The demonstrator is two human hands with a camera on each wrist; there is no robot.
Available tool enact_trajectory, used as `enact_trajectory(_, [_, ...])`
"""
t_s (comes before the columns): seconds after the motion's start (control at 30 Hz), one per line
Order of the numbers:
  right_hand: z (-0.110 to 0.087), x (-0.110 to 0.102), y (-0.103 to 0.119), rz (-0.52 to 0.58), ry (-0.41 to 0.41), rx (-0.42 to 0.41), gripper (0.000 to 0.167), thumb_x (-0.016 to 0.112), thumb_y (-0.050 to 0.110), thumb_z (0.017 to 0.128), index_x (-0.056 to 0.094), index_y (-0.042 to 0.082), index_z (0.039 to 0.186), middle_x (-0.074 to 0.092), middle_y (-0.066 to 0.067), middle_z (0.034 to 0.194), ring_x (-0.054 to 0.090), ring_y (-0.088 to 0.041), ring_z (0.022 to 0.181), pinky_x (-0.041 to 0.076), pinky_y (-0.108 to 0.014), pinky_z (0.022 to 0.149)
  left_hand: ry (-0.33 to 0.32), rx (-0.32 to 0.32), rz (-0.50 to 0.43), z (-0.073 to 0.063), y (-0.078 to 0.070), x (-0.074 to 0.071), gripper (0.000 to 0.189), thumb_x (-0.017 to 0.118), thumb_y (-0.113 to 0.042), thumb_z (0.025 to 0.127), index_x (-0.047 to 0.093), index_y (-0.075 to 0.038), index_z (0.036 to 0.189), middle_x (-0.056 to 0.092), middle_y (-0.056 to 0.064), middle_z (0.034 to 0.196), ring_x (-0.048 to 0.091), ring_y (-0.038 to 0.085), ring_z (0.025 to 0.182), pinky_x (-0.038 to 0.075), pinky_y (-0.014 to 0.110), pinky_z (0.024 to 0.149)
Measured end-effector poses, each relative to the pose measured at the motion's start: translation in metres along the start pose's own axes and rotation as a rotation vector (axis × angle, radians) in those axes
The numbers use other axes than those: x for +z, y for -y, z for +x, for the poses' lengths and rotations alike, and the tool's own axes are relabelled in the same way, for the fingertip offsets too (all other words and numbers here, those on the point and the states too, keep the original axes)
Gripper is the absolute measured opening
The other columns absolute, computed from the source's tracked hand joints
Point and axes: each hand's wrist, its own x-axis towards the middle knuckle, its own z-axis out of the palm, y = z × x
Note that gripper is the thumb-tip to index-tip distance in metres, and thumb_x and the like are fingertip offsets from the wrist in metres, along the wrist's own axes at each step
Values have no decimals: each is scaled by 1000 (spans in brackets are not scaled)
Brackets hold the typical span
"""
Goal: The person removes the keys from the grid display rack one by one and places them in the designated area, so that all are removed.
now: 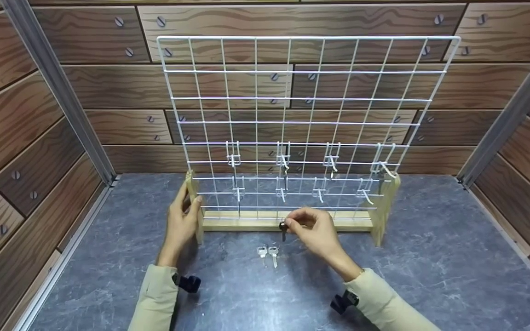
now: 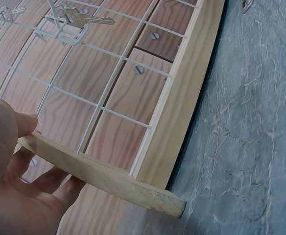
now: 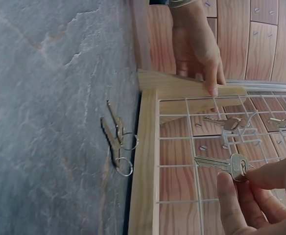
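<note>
My left hand (image 1: 183, 225) grips the left wooden end piece (image 2: 104, 172) of a stand, thumb on one side and fingers on the other. The stand carries an upright white wire grid (image 1: 308, 37). Between thumb and fingertips, my right hand (image 1: 315, 232) pinches a metal key (image 3: 237, 167) by its head and ring, in front of the stand's wooden base bar (image 1: 242, 225). The right wrist view shows the key's blade pointing away from the fingers. On the tabletop, two loose keys (image 1: 273, 252) with rings lie side by side, just in front of the base.
Two rows of white hooks (image 1: 233, 160) are fixed on the lower grid. Some carry keys, such as one key (image 2: 86, 19) in the left wrist view. The grey marbled tabletop (image 1: 430, 285) is enclosed by wood-patterned walls (image 1: 108, 87) with metal corner posts (image 1: 58, 87).
</note>
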Motion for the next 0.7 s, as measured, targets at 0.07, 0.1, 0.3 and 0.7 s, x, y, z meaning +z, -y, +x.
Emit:
enact_trajectory(0.07, [0,-1,-2,-14,-2,9,11,75,-10,91,73,-13,101,76,-26,100,77,-28,80,69,-33,77,-4,8,-2,1,1,0,63,59,-4,108,33,-1,166,47,31,160,55,55,138,50,63,115])
enact_trajectory(0.1, [0,-1,-3,-20,-2,14,11,75,-10,91,73,-13,101,76,-26,100,77,-29,79,69,-33,76,-6,11,-5,1,1,0,63,59,-4,108,33,0,166,48,31,159,55,55,137,50,63,115])
enact_trajectory(0.3, [0,-2,-9,-58,1,21,10,76,-8,90,73,-11,99,77,-25,96,77,-32,77,69,-36,73,-8,16,-14,1,1,0,63,59,-3,108,33,2,165,47,33,159,56,56,137,50,63,115])
enact_trajectory(0.7, [-1,-2,-22,-87,40,54,11,77,-7,88,73,-10,98,77,-24,95,78,-33,78,69,-39,71,-9,5,-4,0,1,0,63,59,-2,107,34,2,165,46,33,160,56,54,137,51,63,113])
